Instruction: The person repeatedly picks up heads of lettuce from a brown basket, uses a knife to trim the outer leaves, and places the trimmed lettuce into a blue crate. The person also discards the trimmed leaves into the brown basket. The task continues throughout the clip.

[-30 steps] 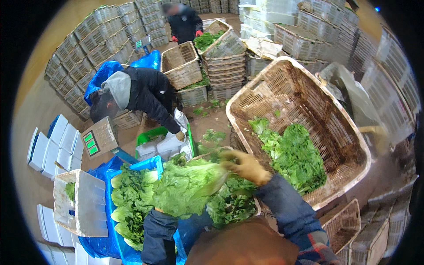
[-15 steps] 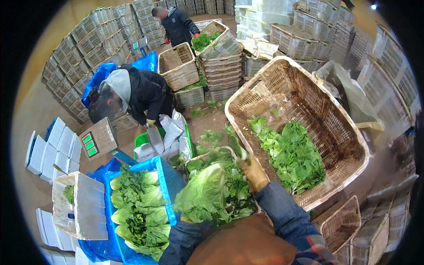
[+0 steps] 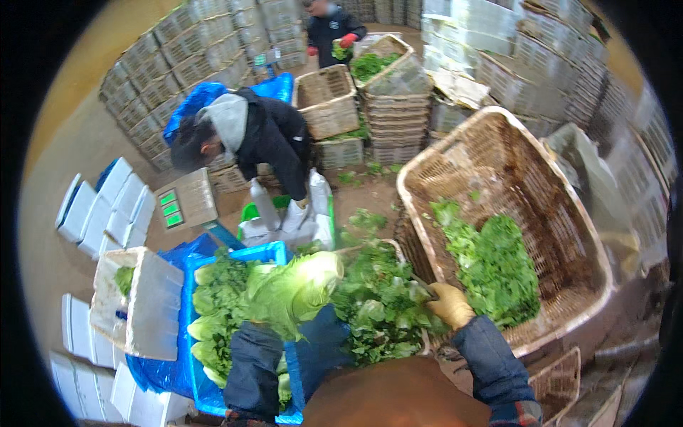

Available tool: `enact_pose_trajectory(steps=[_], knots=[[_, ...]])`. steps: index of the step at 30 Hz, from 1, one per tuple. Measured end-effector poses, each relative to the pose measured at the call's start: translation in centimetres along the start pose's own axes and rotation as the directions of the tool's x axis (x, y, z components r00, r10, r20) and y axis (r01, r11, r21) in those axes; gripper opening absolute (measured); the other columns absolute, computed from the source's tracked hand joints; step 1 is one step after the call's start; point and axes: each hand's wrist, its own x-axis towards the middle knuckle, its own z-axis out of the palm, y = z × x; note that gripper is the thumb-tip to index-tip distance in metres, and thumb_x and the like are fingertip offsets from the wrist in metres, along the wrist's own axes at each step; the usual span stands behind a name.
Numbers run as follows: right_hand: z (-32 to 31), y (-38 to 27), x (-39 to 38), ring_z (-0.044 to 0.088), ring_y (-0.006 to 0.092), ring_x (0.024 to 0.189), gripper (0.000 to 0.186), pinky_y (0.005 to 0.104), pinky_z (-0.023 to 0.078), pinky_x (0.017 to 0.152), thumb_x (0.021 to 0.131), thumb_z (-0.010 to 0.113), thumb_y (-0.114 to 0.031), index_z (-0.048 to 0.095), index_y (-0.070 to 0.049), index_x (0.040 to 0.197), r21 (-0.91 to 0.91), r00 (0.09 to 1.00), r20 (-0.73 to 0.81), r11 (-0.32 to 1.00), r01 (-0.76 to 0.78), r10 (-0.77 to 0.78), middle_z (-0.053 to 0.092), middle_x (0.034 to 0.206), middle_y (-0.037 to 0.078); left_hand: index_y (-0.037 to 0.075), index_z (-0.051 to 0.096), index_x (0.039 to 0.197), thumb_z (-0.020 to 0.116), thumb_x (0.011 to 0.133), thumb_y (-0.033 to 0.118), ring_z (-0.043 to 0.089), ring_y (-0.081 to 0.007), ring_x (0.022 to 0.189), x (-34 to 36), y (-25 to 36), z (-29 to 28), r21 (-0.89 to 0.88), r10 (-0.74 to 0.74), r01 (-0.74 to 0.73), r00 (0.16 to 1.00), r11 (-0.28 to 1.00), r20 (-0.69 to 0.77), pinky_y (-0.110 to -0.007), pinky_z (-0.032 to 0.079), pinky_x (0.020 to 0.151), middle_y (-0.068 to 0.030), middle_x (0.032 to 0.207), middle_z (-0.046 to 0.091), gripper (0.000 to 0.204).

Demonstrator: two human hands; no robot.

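A big pale-green lettuce head [image 3: 299, 285] is held up over the right side of the blue-lined crate [image 3: 281, 252], its cut base toward the right. My left hand is hidden behind its leaves; only my left sleeve [image 3: 256, 359] shows below. My right hand [image 3: 449, 306], in a yellowish glove, is closed around what looks like a knife [image 3: 421, 285], its thin grey blade pointing up-left. Beneath the blade lies a heap of loose leaves [image 3: 380, 306] in a basket. Rows of trimmed lettuce heads [image 3: 210, 313] fill the blue-lined crate.
At right a large tilted brown basket [image 3: 562, 213] holds loose green leaves [image 3: 501, 270]. A scale [image 3: 186, 203] and a white foam box [image 3: 153, 302] stand left. A co-worker [image 3: 270, 135] bends over white bags in a green crate; another person [image 3: 334, 32] stands behind stacked baskets.
My left hand has moved the lettuce head left, from above the leaf heap toward the blue-lined crate. My right hand has shifted right and down. The view has turned slightly left.
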Motion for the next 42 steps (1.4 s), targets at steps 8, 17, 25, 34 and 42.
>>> enact_pose_trajectory(steps=[8, 17, 25, 34, 42], knots=[[1.1, -2.8, 3.8, 0.056, 0.0210, 0.125, 0.081, 0.0348, 0.048, 0.105, 0.088, 0.082, -0.034, 0.045, -0.003, 0.153, 0.895, 0.886, -0.056, 0.370, 0.248, -0.460, 0.056, 0.146, 0.011, 0.004, 0.042, 0.155, 0.053, 0.108, 0.025, 0.053, -0.0255, 0.136, -0.4, -7.7, 15.6, -0.003, 0.088, -0.089, 0.986, 0.996, 0.143, -0.038, 0.042, 0.116, -0.0162, 0.151, 0.052, 0.052], [3.4, -2.1, 8.5, 0.064, 0.0209, 0.117, 0.055, 0.0352, 0.055, 0.096, 0.102, 0.065, -0.029, 0.052, 0.001, 0.145, 0.991, 0.898, 0.042, -0.097, -0.093, -0.439, 0.063, 0.138, 0.011, 0.008, 0.036, 0.160, 0.071, 0.097, 0.014, 0.057, -0.0264, 0.131, -5.0, -4.2, 4.3, 0.009, -0.454, 0.502, 0.790, 0.865, -0.411, -0.040, 0.054, 0.097, -0.0241, 0.150, 0.052, 0.072], [14.4, -20.4, 4.6, 0.063, 0.0244, 0.120, 0.047, 0.0377, 0.055, 0.097, 0.100, 0.066, -0.017, 0.056, 0.003, 0.142, 0.805, 0.337, 0.586, 0.574, -0.147, -0.736, 0.063, 0.137, 0.014, 0.001, 0.041, 0.150, 0.091, 0.078, 0.019, 0.055, -0.0257, 0.132, -14.7, -1.9, 9.9, 0.104, 0.125, -0.070, 0.655, 0.992, -0.745, -0.040, 0.046, 0.110, -0.0187, 0.143, 0.057, 0.089], [33.8, -43.1, -2.3, 0.056, 0.0413, 0.122, 0.068, 0.0507, 0.051, 0.098, 0.084, 0.082, -0.030, 0.054, -0.011, 0.142, 0.287, 0.152, 0.178, 0.199, 0.937, -0.972, 0.056, 0.135, 0.020, 0.004, 0.037, 0.149, 0.070, 0.089, -0.004, 0.058, -0.0380, 0.130, -30.0, -6.5, -10.7, 0.078, 0.103, 0.388, -0.044, 0.919, -0.994, -0.050, 0.052, 0.106, -0.0208, 0.142, 0.057, 0.069], [37.4, -44.9, -0.7, 0.056, 0.0383, 0.125, 0.065, 0.0484, 0.053, 0.099, 0.083, 0.079, -0.015, 0.054, -0.013, 0.143, 0.161, 0.297, 0.426, 0.394, 0.905, -0.855, 0.053, 0.140, 0.017, 0.000, 0.025, 0.156, 0.084, 0.080, 0.015, 0.048, -0.0359, 0.137, -26.7, -21.0, -22.1, -0.006, 0.033, 0.657, -0.048, 0.754, -0.998, -0.045, 0.040, 0.116, -0.0253, 0.151, 0.043, 0.097]])
